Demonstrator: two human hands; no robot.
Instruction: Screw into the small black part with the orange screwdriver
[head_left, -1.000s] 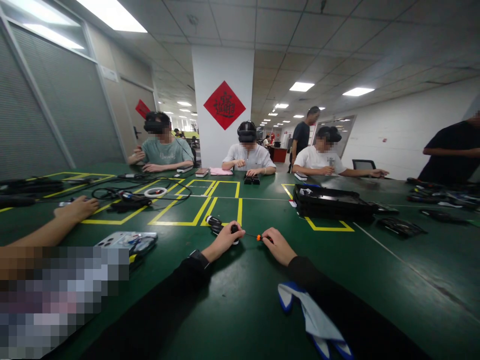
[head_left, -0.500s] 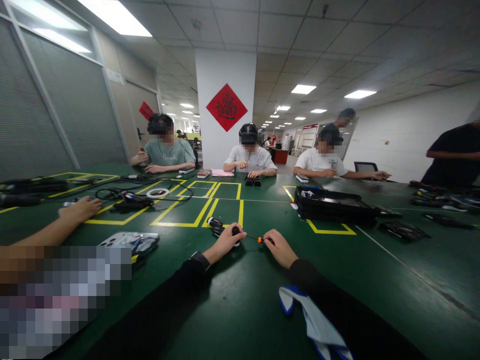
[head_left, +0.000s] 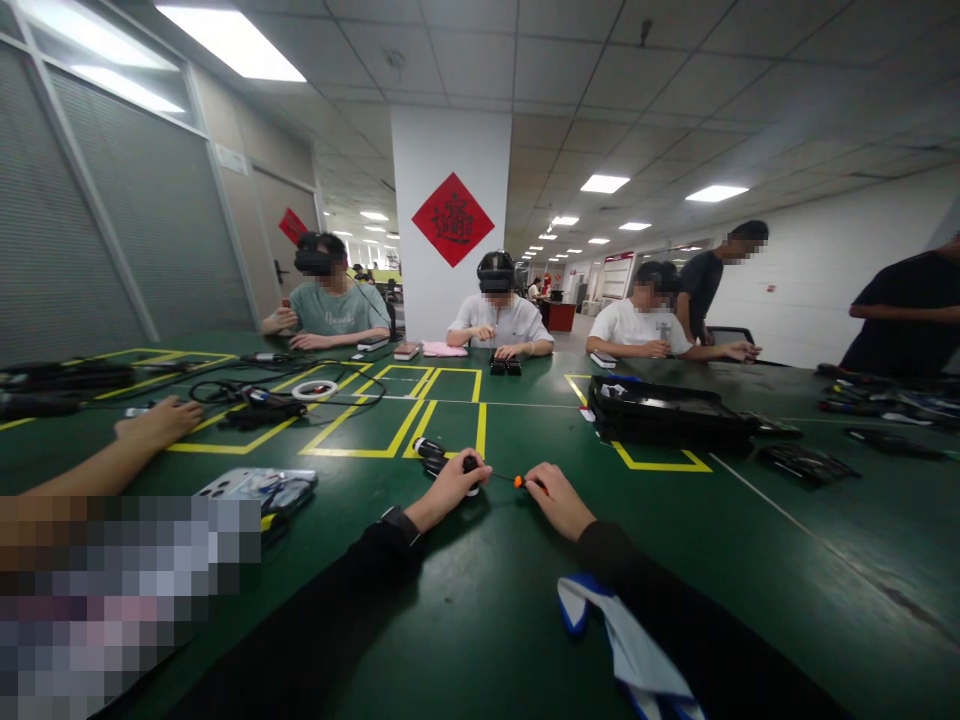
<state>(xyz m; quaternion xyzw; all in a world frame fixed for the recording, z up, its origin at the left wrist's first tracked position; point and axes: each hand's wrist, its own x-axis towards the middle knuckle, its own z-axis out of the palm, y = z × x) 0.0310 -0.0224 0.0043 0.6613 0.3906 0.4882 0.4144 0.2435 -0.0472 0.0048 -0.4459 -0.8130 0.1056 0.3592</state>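
Observation:
My left hand [head_left: 450,490] is closed around a black object with white end parts [head_left: 429,450]; its exact kind is unclear, and my fingers cover much of it. My right hand [head_left: 559,500] pinches a screwdriver with an orange collar [head_left: 519,482]. The thin dark shaft runs leftward from that collar to the black object near my left fingertips. Whether the tip sits in a screw is too small to make out. Both hands are low over the green table [head_left: 480,620].
A blue-edged white cloth [head_left: 634,640] lies by my right forearm. A black tray [head_left: 667,410] stands ahead to the right. At left are a co-worker's hand [head_left: 161,420], a clear bag of parts [head_left: 259,485], cables and a white ring [head_left: 315,390]. Several people sit opposite.
My hands and the screwdriver stay almost in place, with the right fingers slightly shifted on the handle. In the background, a standing person has moved right.

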